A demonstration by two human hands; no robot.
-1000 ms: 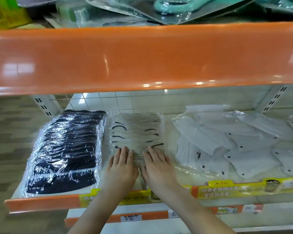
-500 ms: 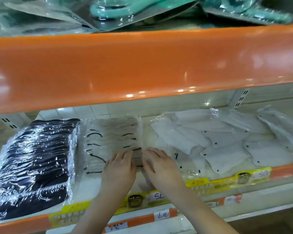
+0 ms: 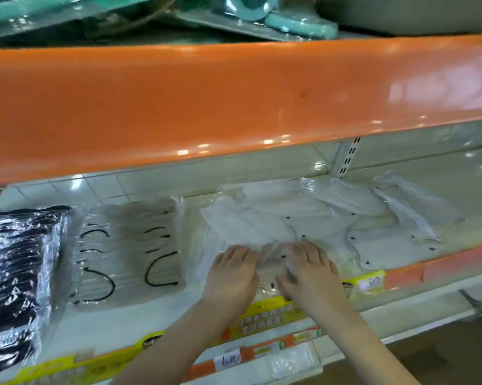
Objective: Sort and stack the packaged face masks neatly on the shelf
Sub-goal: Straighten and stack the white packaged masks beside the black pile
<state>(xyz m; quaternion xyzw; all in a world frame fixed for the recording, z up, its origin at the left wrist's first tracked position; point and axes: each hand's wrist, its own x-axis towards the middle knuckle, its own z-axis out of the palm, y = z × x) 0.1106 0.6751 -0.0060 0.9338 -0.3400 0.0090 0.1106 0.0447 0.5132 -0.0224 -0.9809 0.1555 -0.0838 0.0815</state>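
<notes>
- Left hand [image 3: 232, 273] flat, fingers loosely extended, resting on the near edge of the loose white mask packs [image 3: 264, 218] on the shelf [image 3: 139, 320].
- Right hand [image 3: 310, 270] beside it, fingers bent onto a crinkled clear wrapper [image 3: 273, 257]; whether it actually grips is unclear.
- Grey mask stack [image 3: 128, 245] sits left of the hands, black mask stack [image 3: 17, 273] at far left.
- White packs lie scattered and overlapping toward the right.

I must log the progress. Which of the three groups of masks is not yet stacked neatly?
The white masks on the right: their packets lie scattered and overlapping, under both hands. The black stack and the stack with black ear loops sit squared.
</notes>
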